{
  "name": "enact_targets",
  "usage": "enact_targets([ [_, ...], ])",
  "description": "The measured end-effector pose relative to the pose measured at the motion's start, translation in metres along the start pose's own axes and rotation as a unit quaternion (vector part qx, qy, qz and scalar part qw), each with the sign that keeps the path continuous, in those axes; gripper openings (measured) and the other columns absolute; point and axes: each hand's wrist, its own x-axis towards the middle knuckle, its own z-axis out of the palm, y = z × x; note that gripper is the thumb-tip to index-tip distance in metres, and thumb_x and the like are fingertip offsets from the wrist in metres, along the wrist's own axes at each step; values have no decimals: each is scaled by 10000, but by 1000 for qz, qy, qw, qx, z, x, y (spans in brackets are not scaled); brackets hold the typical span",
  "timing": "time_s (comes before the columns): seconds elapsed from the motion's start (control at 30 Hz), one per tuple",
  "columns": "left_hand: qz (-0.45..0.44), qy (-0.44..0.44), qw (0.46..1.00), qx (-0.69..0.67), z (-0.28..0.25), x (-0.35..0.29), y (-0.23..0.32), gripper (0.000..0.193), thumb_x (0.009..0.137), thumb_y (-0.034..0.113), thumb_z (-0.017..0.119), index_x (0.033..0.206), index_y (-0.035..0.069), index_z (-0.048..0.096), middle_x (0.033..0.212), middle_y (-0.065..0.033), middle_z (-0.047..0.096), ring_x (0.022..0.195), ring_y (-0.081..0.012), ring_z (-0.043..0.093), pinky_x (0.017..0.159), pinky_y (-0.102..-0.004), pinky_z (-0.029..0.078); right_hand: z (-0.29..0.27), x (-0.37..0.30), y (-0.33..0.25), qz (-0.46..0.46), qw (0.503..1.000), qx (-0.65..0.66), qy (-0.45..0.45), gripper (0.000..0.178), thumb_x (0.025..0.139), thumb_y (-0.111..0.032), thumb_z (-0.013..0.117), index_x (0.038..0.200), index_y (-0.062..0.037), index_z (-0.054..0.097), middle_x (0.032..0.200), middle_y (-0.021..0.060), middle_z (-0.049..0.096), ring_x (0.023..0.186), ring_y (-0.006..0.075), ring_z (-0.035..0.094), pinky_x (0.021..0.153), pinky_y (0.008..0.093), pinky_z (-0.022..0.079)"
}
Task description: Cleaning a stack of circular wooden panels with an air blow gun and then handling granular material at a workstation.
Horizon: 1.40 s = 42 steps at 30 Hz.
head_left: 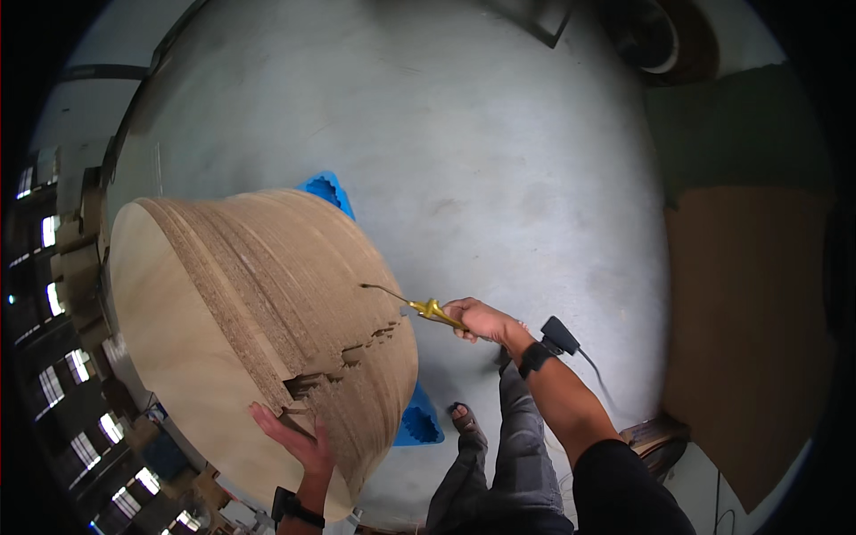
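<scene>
A tall stack of round wooden boards [303,276] stands before me on the left, its layered edges facing right. Jagged notches run down its side. My right hand [481,319] is closed round the handle of a gold-coloured air blow gun [431,309]. The gun's thin bent nozzle points left, in front of the stack's side. At the near edge of the top board, my left hand [301,443] lies beside the largest notch, fingers stretched out and thumb apart. Whether it presses on a board edge is hard to tell.
Blue plastic pallet corners [419,423] stick out under the stack. A dark box-shaped device with a cable [560,334] is beside my right wrist. Brown sheet material [749,321] lies at the right. My feet stand on the grey floor [517,178] near the pallet.
</scene>
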Motion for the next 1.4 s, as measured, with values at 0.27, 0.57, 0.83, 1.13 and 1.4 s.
enact_targets([
  [0.27, 2, -5, 999, -38, 2, 1, 12, 894, 929, 301, 592, 1551, -59, 62, 1611, -309, 38, 1495, -490, 55, 1193, -593, 80, -1, 10, -14, -149, 939, -276, 138, 355, 1076, -326, 399, 1132, -62, 629, 693, 27, 548, 571, 98, 487, 556, 264, 434],
  [0.57, 10, -8, 1000, -22, -2, -4, 3, 899, 926, 287, 587, 1549, -77, 49, 1629, -283, 14, 1512, -450, 34, 1210, -535, 50, 52, -33, -85, -162, 979, 44, -119, 324, 1080, -278, 435, 1216, -55, 627, 694, 23, 534, 599, 95, 492, 564, 275, 433],
  [0.83, 13, -2, 1000, -8, -7, -5, 3, 886, 918, 258, 596, 1550, -78, 73, 1622, -298, 45, 1510, -457, 46, 1209, -545, 51, 62, -54, -130, -190, 980, -36, -49, 305, 1036, -253, 463, 1190, -64, 646, 980, 193, 692, 876, 379, 656, 810, 441, 500],
  [1.13, 2, 6, 1000, -7, 0, 1, 4, 919, 911, 372, 610, 1547, -66, 112, 1609, -310, 111, 1490, -495, 92, 1185, -605, 88, 80, -26, -159, -222, 931, -265, 119, 314, 1024, -264, 437, 1115, -66, 664, 1000, 219, 694, 961, 406, 653, 851, 491, 492],
  [1.4, 11, 10, 1000, -6, 0, 0, 1, 922, 919, 396, 608, 1546, -70, 119, 1606, -313, 130, 1488, -496, 100, 1184, -609, 90, 109, -14, -168, -260, 915, -280, 129, 277, 987, -220, 466, 1084, -51, 663, 985, 205, 703, 950, 415, 655, 827, 504, 498],
])
